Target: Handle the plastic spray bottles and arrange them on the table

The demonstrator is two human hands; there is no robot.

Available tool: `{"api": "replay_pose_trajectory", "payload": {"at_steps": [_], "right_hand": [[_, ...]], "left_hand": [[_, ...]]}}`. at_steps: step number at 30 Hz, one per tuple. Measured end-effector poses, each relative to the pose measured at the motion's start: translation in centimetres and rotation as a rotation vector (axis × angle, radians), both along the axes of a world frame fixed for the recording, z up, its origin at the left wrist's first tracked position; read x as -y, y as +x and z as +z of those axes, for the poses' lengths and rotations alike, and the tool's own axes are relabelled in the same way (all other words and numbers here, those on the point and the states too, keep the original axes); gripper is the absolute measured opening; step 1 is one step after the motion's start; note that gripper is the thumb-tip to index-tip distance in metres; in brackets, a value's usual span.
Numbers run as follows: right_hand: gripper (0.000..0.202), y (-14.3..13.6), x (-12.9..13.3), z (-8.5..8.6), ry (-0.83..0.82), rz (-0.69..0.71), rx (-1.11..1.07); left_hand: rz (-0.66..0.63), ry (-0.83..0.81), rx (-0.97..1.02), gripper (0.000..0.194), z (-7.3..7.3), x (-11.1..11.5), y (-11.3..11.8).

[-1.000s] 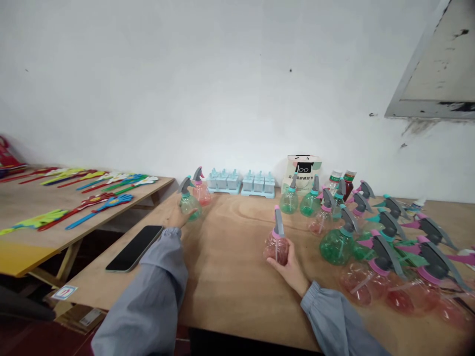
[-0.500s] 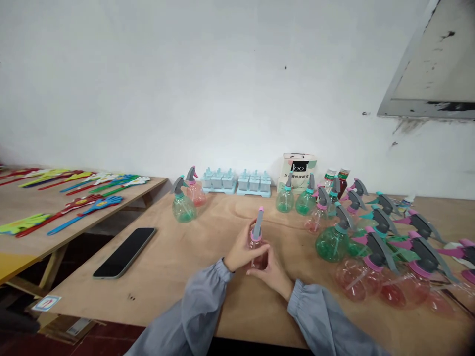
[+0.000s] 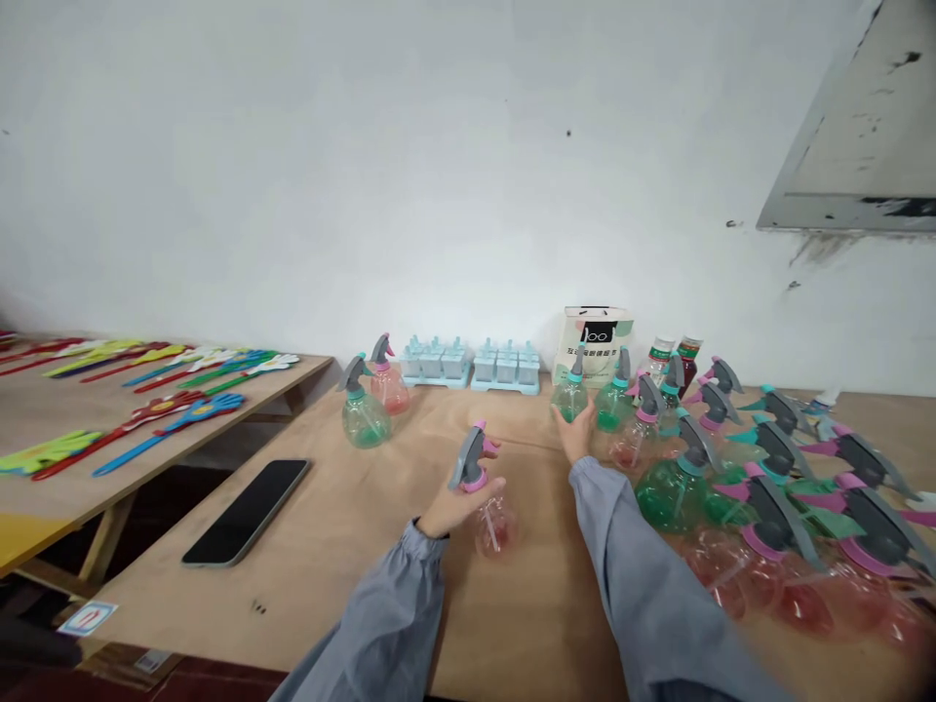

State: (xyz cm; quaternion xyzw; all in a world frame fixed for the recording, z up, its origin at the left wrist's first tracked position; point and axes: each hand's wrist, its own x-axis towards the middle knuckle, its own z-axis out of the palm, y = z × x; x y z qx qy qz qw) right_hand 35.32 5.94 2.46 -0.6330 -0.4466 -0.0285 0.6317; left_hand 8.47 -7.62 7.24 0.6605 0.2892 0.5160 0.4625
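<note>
My left hand (image 3: 454,505) is wrapped round the neck of a clear pink spray bottle (image 3: 496,526) with a grey and pink head, at the middle of the table. The bottle's nozzle end points up and a little pink shows inside. Farther back, my right hand (image 3: 575,429) grips the body of a green spray bottle (image 3: 569,395) in front of the paper bag (image 3: 596,341). Just right of that hand stands another green spray bottle (image 3: 612,405), with a pink one (image 3: 633,439) nearer.
Several spray bottles (image 3: 669,487) crowd the table's right side. Two light blue mould trays (image 3: 506,370) stand by the wall. At the left are a green bottle (image 3: 366,419), a pink bottle (image 3: 390,388) and a black phone (image 3: 247,512). Colourful hand-shaped sticks (image 3: 168,419) lie on another table.
My right hand has left the pink bottle and moved forward and right onto a green bottle. My left hand still holds the pink bottle, now turned and slightly left.
</note>
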Motion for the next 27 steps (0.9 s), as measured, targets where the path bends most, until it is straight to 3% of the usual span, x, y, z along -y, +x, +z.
{"api": "replay_pose_trajectory", "payload": {"at_steps": [4,8,12,17,22,27], "right_hand": [[0.097,0.9,-1.5,-0.8,-0.057,-0.014,-0.036],[0.095,0.8,-0.3,-2.0,-0.057,-0.031,-0.041],[0.096,0.2,3.5,-3.6,-0.055,-0.038,0.035],[0.091,-0.4,10.3,-4.5,-0.057,0.018,0.090],[0.084,-0.4,16.4,-4.7,-0.054,0.170,0.079],[0.084,0.1,18.9,-4.7,-0.105,0.231,-0.019]], "left_hand": [[-0.097,-0.035,0.085,0.059,0.3,0.0,0.0],[-0.110,-0.130,0.158,0.056,0.5,-0.3,-0.3],[-0.123,-0.282,0.206,0.042,1.0,-0.3,-0.5],[-0.328,-0.482,0.221,0.040,1.7,-0.1,0.0],[-0.406,-0.511,0.177,0.037,1.6,0.0,1.1],[-0.392,-0.502,0.160,0.042,2.4,0.3,2.4]]}}
